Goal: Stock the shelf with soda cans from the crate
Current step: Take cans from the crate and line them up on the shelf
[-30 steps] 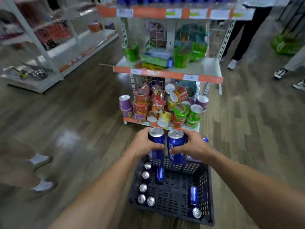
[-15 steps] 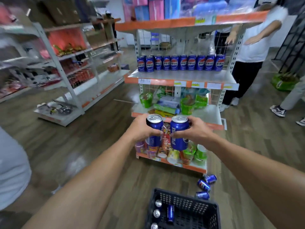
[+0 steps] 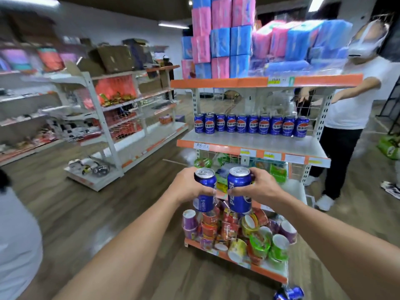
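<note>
Head camera looks forward at nearby shelf (image 3: 253, 141).

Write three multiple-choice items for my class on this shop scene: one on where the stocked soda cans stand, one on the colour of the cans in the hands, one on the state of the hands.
1. Where does the row of soda cans stand?
A. top shelf
B. second shelf from the top
C. bottom shelf

2. What colour are the two held cans?
A. blue
B. green
C. red

3. What are the hands doing?
A. both empty
B. only one holds a can
C. each grips a can

Answers:
1 B, the row sits on the second shelf, under the tissue packs.
2 A, the left can and the right can are blue.
3 C, the left hand and the right hand each wrap one can.
</note>
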